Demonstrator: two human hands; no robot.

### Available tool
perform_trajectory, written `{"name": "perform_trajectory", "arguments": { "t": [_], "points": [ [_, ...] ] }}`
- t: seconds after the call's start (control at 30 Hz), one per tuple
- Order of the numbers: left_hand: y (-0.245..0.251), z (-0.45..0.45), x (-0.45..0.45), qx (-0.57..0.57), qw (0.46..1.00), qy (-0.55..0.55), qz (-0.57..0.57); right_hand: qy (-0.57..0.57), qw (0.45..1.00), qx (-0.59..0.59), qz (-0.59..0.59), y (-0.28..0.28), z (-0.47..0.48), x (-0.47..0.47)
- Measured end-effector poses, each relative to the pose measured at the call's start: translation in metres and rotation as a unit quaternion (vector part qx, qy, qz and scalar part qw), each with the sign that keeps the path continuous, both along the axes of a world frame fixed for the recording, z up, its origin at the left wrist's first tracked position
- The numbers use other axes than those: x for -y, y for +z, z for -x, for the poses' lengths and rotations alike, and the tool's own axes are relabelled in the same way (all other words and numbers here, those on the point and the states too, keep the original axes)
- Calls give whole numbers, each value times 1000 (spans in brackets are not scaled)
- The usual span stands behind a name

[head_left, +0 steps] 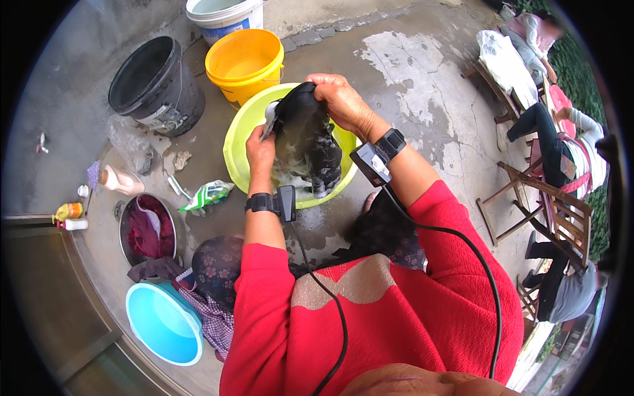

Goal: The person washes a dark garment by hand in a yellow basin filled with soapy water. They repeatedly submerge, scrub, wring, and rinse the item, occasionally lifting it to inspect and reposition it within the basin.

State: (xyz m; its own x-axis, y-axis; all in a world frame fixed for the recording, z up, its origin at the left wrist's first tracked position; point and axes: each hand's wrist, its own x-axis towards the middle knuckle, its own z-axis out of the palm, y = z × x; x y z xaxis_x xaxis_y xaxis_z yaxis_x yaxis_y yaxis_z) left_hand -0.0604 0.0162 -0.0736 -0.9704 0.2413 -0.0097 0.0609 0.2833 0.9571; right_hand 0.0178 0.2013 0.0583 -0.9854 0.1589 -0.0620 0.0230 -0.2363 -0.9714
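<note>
Both my hands hold a wet black garment (304, 128) up over a yellow-green plastic basin (237, 148). My left hand (260, 151) grips its left side, where a pale grey part of the cloth shows. At the top, my right hand (342, 101) pinches a folded edge between thumb and fingers. White suds cling to the lower part of the garment, which hangs down into the basin. Soapy water (292, 185) shows at the basin's near side. The garment hides most of the basin's inside.
Beyond the basin stand a yellow bucket (243, 62), a black bucket (148, 84) and a white bucket (225, 20). Leftward are a detergent bag (210, 194), a metal bowl (124, 237) with maroon cloth (148, 227) and a blue basin (163, 321). People sit near wooden chairs (550, 208) at right.
</note>
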Motion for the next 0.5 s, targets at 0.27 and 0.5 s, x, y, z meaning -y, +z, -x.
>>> {"name": "perform_trajectory", "arguments": {
  "t": [0.27,0.5],
  "points": [
    [74,21,4,152,964,-14,-216,-140,986,85,43,-29,-11,-31],
    [99,38,4,214,947,-65,-232,-94,981,138,-99,-66,-5,-25]
  ]
}}
